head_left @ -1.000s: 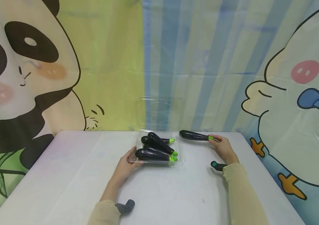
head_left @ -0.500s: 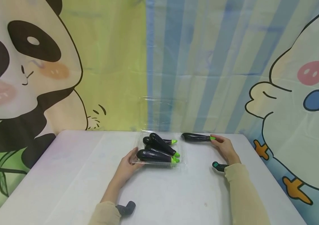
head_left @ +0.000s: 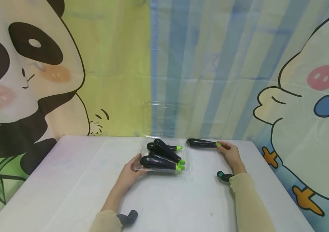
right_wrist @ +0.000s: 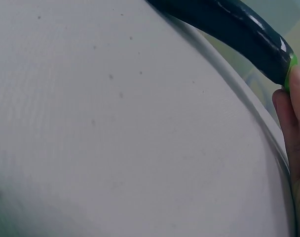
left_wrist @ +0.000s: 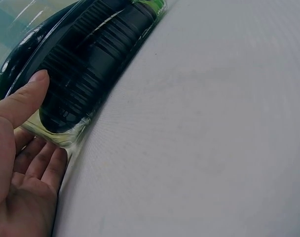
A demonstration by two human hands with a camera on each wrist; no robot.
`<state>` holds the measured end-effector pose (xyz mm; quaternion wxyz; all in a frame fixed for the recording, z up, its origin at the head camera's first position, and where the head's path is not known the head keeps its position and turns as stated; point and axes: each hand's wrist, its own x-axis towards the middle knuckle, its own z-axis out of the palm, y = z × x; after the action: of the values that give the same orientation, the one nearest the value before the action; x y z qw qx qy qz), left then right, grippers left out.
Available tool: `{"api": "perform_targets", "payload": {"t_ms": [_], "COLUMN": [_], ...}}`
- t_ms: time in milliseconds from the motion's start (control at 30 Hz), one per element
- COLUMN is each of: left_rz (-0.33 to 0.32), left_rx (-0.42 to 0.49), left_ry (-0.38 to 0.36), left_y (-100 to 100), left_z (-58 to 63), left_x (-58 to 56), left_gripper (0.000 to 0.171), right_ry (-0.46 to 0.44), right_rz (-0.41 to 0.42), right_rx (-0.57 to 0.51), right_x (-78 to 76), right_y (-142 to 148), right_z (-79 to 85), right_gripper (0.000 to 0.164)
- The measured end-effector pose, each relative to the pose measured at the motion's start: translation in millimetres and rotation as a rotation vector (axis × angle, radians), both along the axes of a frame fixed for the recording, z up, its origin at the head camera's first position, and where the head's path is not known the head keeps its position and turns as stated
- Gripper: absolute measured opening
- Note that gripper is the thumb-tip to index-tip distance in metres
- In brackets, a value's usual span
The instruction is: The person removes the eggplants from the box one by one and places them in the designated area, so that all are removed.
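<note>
A clear plastic clamshell box (head_left: pixel 186 167) stands on the table with its lid raised behind it. Inside lie several dark eggplants (head_left: pixel 158 162) with bright green stem ends, some stacked across others. My left hand (head_left: pixel 130 170) holds the box at its front left corner. In the left wrist view, the thumb (left_wrist: pixel 29 101) presses on the front wall and the other fingers reach the left end. To the right of the box, near the table's back edge, my right hand (head_left: pixel 232 155) pinches another eggplant (head_left: pixel 201 143) by its green stem end, its dark body pointing left.
The white table (head_left: pixel 74 180) extends in front and to both sides of the box. Right behind it hangs a printed cloth (head_left: pixel 118 64) with a panda and a white bird. A dark wrist-worn device (head_left: pixel 129 217) is on each forearm.
The head view has shifted slightly. Both hands keep their holds, with the box and the separate eggplant in about the same places.
</note>
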<state>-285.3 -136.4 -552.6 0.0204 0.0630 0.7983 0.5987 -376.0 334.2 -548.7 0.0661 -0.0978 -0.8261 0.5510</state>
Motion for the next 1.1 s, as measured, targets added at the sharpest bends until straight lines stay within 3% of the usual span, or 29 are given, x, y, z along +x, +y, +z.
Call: {"api": "perform_targets", "payload": {"t_ms": [267, 533, 633, 767, 900, 1100], "left_rz": [0.003, 0.013, -0.002, -0.017, 0.005, 0.027], "left_rx": [-0.012, -0.029, -0.029, -0.018, -0.026, -0.042], "left_ry": [0.008, 0.019, 0.004, -0.009, 0.010, 0.009], "left_y": [3, 0, 3, 6, 4, 2], "left_z": [1.0, 3.1, 15.0, 17.1, 2.5, 0.4], "left_x": [0.1, -1.0, 3.4, 3.0, -2.1, 1.1], "left_gripper": [0.087, 0.088, 0.086, 0.083, 0.085, 0.088], "right_ry": [0.034, 0.079, 0.092, 0.103, 0.128, 0.173], "right_rz": [-0.050, -0.150, -0.158, -0.169, -0.173, -0.156], "right_rx": [-0.067, 0.014, 0.047, 0.080, 0.121, 0.171], "right_x": [2.7, 2.4, 3.0, 4.3, 4.8, 5.6], "right_y": [1, -12, -13, -8, -10, -16], "right_z": [-2.5, -6.1, -7.1, -8.4, -9.2, -9.7], "right_gripper": [0.048, 0.039, 0.039, 0.037, 0.034, 0.031]}}
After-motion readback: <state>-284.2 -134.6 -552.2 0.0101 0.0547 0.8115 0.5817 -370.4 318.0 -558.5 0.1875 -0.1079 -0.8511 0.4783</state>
